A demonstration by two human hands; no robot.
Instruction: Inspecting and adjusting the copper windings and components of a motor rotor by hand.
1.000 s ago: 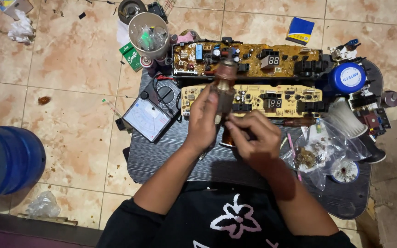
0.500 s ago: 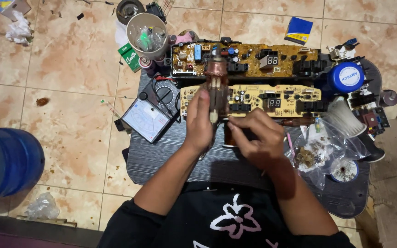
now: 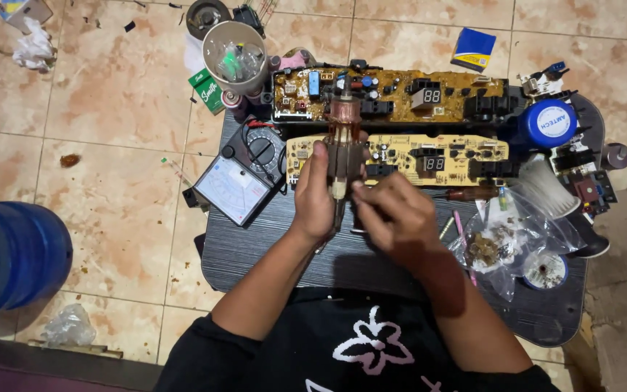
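The left hand grips a motor armature upright over the small table. The right hand pinches its lower end at 6 o'clock; circuit boards lie untouched behind.

Motor armature upright in left hand, right hand just beside, above dark table

Two circuit boards, analog multimeter, blue water jug, plastic bags
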